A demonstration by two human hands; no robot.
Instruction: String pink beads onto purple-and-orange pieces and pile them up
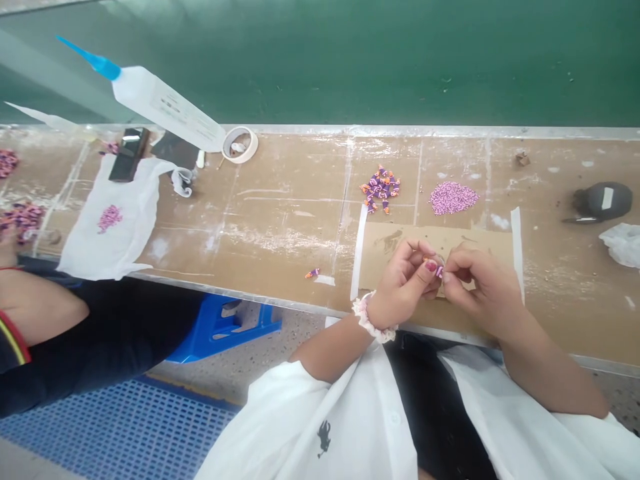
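Observation:
My left hand and my right hand meet over a taped-down cardboard sheet at the near edge of the bench. Both pinch a tiny purple and orange piece between their fingertips. Beyond the cardboard lie a small heap of purple and orange pieces and a heap of pink beads. One loose purple and orange piece lies on the bench to the left.
A glue bottle with a blue nozzle lies tilted at the back left beside a tape roll. A white cloth holds pink beads. Another person's arm is at the left. A dark object sits far right.

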